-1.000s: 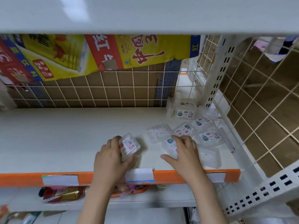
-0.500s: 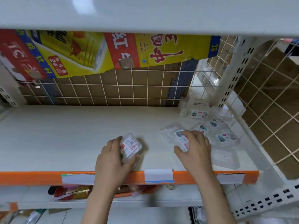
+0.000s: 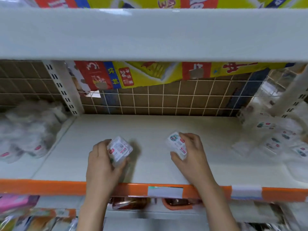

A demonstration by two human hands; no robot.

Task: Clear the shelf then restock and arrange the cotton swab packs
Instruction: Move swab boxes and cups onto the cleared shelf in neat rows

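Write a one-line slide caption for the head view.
Each hand, left hand and right hand, holds a cotton swab pack above the white shelf.

Single head-worn, wide-angle view. The camera looked forward and down into a shelf bay from just in front of its orange front edge, close enough that the underside of the upper shelf filled the top of the frame. It faced the wire grid back panel. Both forearms entered from the bottom edge. The frame's margins were blurred and bowed. No second view existed to share any part of the scene.
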